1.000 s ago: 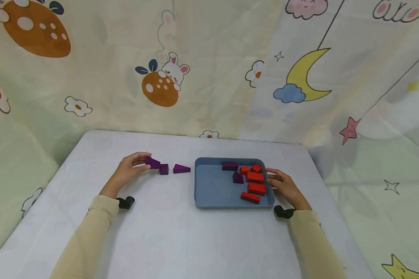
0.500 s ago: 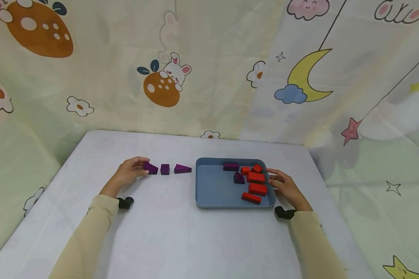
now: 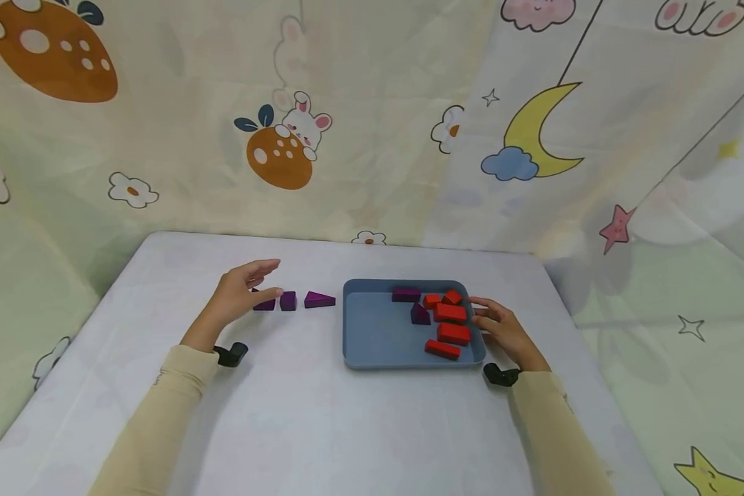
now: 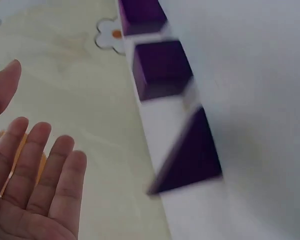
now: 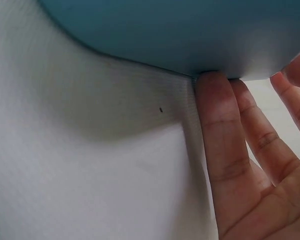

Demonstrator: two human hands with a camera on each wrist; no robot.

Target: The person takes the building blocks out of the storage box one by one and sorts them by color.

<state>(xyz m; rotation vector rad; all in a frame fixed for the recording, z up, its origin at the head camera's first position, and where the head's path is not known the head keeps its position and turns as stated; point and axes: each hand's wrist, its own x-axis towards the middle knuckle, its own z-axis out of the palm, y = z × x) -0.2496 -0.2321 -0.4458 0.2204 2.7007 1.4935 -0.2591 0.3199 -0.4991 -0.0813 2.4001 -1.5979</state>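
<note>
My left hand [image 3: 242, 293] hovers over the leftmost purple triangular block [image 3: 264, 304], fingers extended and thumb spread, holding nothing; it partly hides that block. A purple cube [image 3: 288, 301] and a long purple wedge [image 3: 319, 300] continue the row rightward. In the left wrist view, the triangular block [image 4: 192, 160] and cube [image 4: 162, 69] lie apart from the spread fingers [image 4: 67, 185]. With fairly straight fingers, my right hand [image 3: 502, 331] touches the right side of the blue-grey tray [image 3: 372, 331]. The right wrist view shows fingertips [image 5: 215, 87] against the tray wall [image 5: 165, 35].
Inside the tray, several red blocks [image 3: 450, 313] cluster at the right, beside a purple bar [image 3: 406, 295] and a purple triangular block [image 3: 419, 314]. A white cloth [image 3: 347, 427] covers the table. Patterned curtains [image 3: 372, 151] hang behind it.
The left hand sets the purple triangular block down left of the cube, lets go, and lifts slightly with fingers spreading. The right hand stays at the tray.
</note>
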